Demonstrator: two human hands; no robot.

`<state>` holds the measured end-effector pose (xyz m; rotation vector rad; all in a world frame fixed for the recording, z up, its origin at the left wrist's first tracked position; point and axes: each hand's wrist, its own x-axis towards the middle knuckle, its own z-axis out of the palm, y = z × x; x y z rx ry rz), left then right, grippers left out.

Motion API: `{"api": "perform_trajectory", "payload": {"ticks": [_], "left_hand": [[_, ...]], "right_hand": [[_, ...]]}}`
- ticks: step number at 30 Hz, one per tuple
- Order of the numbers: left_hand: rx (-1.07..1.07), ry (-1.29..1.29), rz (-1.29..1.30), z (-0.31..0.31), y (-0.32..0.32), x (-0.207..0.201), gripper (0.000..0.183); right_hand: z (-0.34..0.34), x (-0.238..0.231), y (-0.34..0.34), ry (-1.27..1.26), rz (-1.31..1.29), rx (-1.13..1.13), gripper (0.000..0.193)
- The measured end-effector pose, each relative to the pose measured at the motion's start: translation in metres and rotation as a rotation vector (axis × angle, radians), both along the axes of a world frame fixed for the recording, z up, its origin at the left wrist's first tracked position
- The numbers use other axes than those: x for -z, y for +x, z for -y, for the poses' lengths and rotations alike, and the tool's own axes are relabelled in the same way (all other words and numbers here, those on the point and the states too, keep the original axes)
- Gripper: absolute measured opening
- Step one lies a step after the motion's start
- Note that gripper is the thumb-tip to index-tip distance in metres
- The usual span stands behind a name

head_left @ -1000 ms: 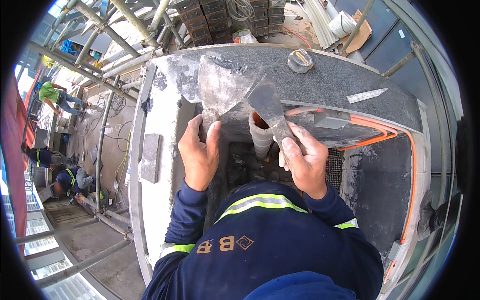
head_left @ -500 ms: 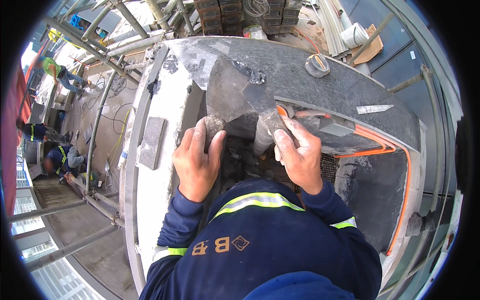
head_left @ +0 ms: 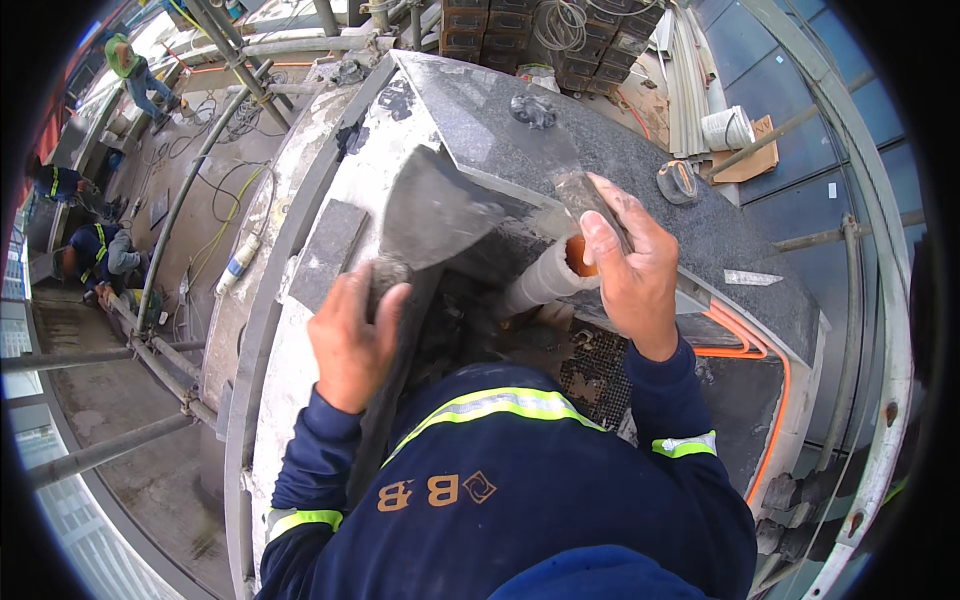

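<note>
My left hand is closed round the stubby handle of a broad, flared grey scraper. Its blade fans out over the white ledge and the opening's edge. My right hand grips the handle of a smaller putty knife, whose blade is smeared by motion over the dark stone slab. Beyond that blade, a dark, shiny lump sits on the slab; I cannot tell what it is. Just below the right hand's tool rises a grey pipe, orange inside.
A dark stone strip lies on the ledge to the left. On the slab rest a roundish grey container and a pale offcut. Orange conduit runs down the right. Scaffold poles and several people are at the left; a white bucket stands behind.
My hands have moved apart, so the two blades no longer overlap. The broad scraper has shifted left and the putty knife right. The view has also shifted and turned.
</note>
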<state>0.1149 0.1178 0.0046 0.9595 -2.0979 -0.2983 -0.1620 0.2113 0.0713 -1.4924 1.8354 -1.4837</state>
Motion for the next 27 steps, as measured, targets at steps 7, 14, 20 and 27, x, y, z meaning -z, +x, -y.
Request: {"api": "perform_trajectory", "payload": {"ticks": [7,14,20,27], "left_hand": [[-0.523,0.302,-0.014,0.097,0.17,0.019,0.037],[-0.681,0.457,0.099,0.066,0.216,0.061,0.04],[-0.647,0.262,0.267,0.061,0.203,0.065,0.038],[-0.574,0.272,0.259,0.066,0.202,0.062,0.037]], "right_hand": [[0.123,0.043,-0.018,0.199,-0.31,-0.206,0.043],[0.204,0.081,0.032,0.234,-0.375,-0.305,0.047],[0.221,0.103,0.057,0.246,-0.419,-0.32,0.046],[0.219,0.113,0.058,0.258,-0.416,-0.306,0.047]]}}
